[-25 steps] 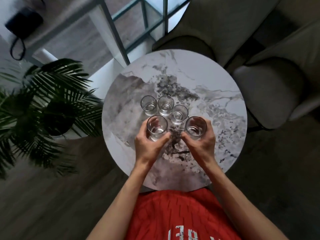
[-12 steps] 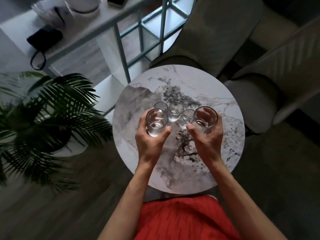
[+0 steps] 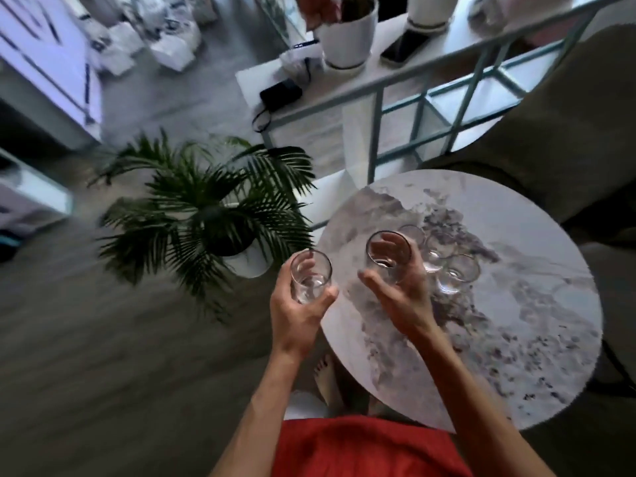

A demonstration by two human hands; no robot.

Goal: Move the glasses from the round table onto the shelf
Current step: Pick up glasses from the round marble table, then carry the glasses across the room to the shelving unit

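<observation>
While you've got a glass in each hand, this is how things sit. Your left hand (image 3: 299,311) is wrapped round one glass (image 3: 310,275), held past the left edge of the table (image 3: 533,287), over bare floor. Your right hand (image 3: 402,294) grips a second glass (image 3: 389,254) from the side, above the table's left part. Three more glasses (image 3: 456,275) stand bunched on the marble top, just behind your right fingers.

The shelf (image 3: 327,84) runs across the top of the view, well apart from both hands. On it sit a black pouch (image 3: 280,92) with a cord near the left end, a white pot (image 3: 347,39), a dark phone (image 3: 404,46) lying flat beside that, and another pot (image 3: 430,10) further right. A bare strip shows along its front edge, between pouch and phone.

A palm (image 3: 213,215) stands on the floor between your left hand and the shelf's left end, fronds reaching close to the table edge. An armchair (image 3: 550,132) crowds the table's far side. Open floor lies to the left of your left arm.
</observation>
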